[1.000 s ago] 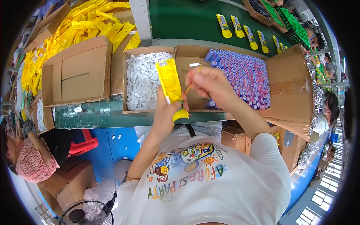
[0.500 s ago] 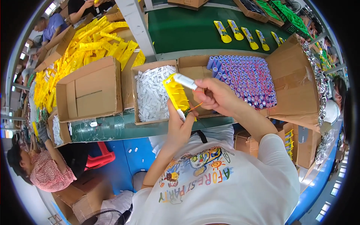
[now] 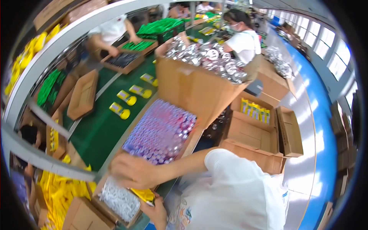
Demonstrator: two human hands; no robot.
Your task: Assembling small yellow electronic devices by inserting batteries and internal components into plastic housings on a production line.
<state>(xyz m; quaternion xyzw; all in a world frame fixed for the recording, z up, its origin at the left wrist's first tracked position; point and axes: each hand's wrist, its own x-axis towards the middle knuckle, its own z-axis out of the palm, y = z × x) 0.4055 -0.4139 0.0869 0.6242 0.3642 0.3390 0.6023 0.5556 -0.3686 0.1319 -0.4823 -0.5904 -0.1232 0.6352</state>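
**Yellow plastic housing (image 3: 144, 195) in left hand (image 3: 156, 211)**

Thumb and fingers pinch it beside the open cardboard box (image 3: 135, 219) of small white plastic pieces (image 3: 119, 202). Right hand (image 3: 134, 170) blurred, between those and the purple cylindrical cells (image 3: 163, 128); can't tell its fingers.

Head-worn fisheye view, looking down
Close above the near edge of the green table (image 3: 90, 140), facing slantwise along its length.

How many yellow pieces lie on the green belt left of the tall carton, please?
4 clearly, receding along the belt: nearest piece, second piece, third piece, fourth piece by the carton, which may hide more.
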